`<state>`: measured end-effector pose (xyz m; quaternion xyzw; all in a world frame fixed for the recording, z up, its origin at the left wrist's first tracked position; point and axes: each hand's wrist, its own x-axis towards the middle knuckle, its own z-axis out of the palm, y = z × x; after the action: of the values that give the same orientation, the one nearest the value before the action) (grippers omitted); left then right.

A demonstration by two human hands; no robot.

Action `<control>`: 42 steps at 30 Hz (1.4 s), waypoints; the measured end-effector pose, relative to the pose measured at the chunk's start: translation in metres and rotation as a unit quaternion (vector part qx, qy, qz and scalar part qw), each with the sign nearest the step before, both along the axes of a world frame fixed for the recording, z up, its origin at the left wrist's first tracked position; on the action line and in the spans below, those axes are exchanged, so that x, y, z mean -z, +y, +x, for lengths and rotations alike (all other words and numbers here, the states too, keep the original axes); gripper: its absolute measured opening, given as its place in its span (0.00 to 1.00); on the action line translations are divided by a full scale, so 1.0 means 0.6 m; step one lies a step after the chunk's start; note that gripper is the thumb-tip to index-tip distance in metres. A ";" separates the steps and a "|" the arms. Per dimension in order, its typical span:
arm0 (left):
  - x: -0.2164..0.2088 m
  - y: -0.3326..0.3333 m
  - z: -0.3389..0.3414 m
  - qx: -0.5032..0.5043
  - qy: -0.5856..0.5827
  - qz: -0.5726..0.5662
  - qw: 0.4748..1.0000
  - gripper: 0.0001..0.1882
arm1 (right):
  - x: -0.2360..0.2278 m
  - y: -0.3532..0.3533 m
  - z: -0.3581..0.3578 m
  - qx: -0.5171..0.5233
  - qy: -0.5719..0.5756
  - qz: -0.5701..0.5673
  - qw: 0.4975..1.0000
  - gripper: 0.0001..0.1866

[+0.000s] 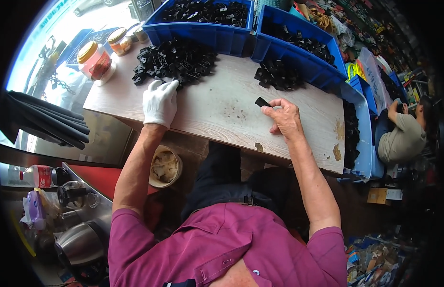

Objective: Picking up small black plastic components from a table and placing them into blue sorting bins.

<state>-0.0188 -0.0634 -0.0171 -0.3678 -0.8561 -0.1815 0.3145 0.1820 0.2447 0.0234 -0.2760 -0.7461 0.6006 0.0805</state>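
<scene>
My left hand (159, 102), in a white glove, rests flat on the wooden table (222, 112) with its fingertips at the near edge of a big pile of small black plastic parts (176, 61). It holds nothing that I can see. My bare right hand (285, 117) pinches one small black plastic part (262, 102) between thumb and fingers, just above the tabletop. A smaller heap of black parts (278, 75) lies beyond the right hand.
Two blue bins (202, 33) (298, 55) of black parts stand at the table's far edge. Two jars (94, 60) sit at the far left corner. Another person (404, 134) crouches at the right. A bowl (164, 166) and kettles (81, 241) sit below left.
</scene>
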 end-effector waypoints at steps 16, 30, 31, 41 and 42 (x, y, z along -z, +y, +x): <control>0.000 0.054 0.013 0.043 -0.148 0.092 0.984 0.06 | -0.022 0.198 0.073 0.260 0.067 -0.053 0.962 0.17; -0.019 0.073 0.073 0.098 -0.088 0.032 0.991 0.16 | -0.018 0.100 -0.030 0.143 0.005 0.027 0.989 0.20; -0.021 0.078 0.078 0.111 -0.091 0.037 0.989 0.16 | -0.014 0.096 -0.040 0.131 -0.005 0.046 0.990 0.20; -0.028 0.100 0.104 0.121 -0.118 0.052 0.984 0.13 | 0.006 0.073 -0.086 0.123 -0.052 0.148 0.980 0.14; -0.027 0.098 0.104 0.121 -0.120 0.055 0.984 0.13 | 0.002 0.066 -0.085 0.115 -0.055 0.142 0.982 0.11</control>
<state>0.0435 -0.0043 -0.0008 -0.4260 -0.8259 -0.3075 0.2047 0.1309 0.2843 0.0221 -0.3780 -0.7905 0.4592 0.1463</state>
